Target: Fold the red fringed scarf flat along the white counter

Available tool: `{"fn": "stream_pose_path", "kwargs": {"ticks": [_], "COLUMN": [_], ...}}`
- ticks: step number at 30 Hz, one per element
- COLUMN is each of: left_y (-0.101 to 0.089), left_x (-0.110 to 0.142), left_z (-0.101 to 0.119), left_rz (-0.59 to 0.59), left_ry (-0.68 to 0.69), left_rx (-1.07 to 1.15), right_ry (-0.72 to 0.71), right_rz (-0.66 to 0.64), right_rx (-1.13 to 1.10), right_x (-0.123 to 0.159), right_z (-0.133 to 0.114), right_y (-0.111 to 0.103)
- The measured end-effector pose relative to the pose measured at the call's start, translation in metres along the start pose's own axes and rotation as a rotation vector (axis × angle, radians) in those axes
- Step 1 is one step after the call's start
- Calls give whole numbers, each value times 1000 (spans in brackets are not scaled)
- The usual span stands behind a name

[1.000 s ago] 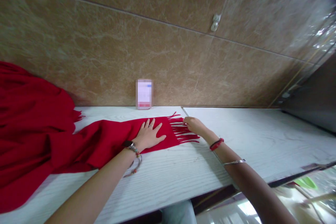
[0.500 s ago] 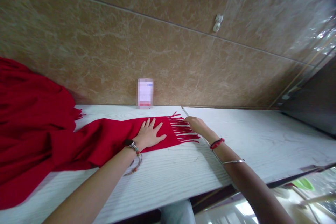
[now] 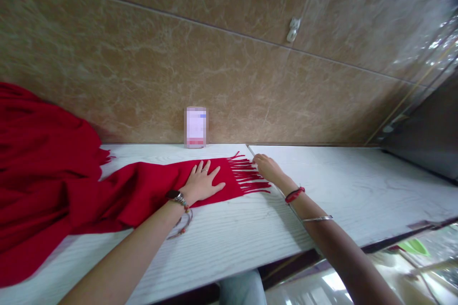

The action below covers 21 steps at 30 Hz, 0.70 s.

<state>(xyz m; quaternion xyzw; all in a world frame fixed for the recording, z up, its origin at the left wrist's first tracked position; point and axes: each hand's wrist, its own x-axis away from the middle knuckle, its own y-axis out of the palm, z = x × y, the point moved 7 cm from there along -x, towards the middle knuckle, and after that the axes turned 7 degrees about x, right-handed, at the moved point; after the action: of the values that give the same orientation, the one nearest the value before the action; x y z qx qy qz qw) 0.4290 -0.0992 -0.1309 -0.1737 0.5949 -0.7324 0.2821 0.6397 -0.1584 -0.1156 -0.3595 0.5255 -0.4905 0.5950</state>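
Observation:
A red scarf (image 3: pixel 143 190) lies along the white tabletop, its fringe (image 3: pixel 246 176) fanned out at the right end. Flat on the cloth just left of that fringe rests my left hand (image 3: pixel 202 183), fingers spread. At the tips of the upper strands, my right hand (image 3: pixel 267 167) is closed in a pinch. A strand seems to run into its fingertips, which are partly hidden. To the left, the rest of the scarf is heaped in loose folds, with another bit of fringe poking out near the wall.
A phone-like device (image 3: pixel 196 127) with a blurred screen leans on the brown marbled wall (image 3: pixel 143 81) behind the table (image 3: pixel 222 233). A seam crosses the tabletop near my right hand. A dark grey box-like object (image 3: pixel 425 128) stands far right. A green basin (image 3: pixel 415 247) is below.
My right hand has shifted very slightly up and away from the strands. My left hand stays spread on the scarf, and the view has moved a little.

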Motion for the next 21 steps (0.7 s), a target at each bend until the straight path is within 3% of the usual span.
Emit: {"fn": "stream_pose_path", "kwargs": {"ticks": [3, 6, 10, 12, 15, 21], "left_y": [-1, -2, -1, -1, 0, -2], "left_x": [1, 1, 0, 0, 0, 1], "left_z": [1, 2, 1, 1, 1, 2], "left_rz": [-7, -10, -19, -19, -19, -42], "left_ry": [0, -6, -14, -14, -9, -26], "left_rx": [-1, -2, -4, -2, 2, 1], "right_ry": [73, -86, -322, -281, -207, -359], "right_rz": [55, 120, -50, -93, -21, -92], "right_rx": [-54, -240, -344, -322, -318, -286], "right_x": [3, 1, 2, 4, 8, 18], "right_z": [11, -12, -45, -43, -41, -72], "right_y": [-5, -8, 5, 8, -1, -1]}}
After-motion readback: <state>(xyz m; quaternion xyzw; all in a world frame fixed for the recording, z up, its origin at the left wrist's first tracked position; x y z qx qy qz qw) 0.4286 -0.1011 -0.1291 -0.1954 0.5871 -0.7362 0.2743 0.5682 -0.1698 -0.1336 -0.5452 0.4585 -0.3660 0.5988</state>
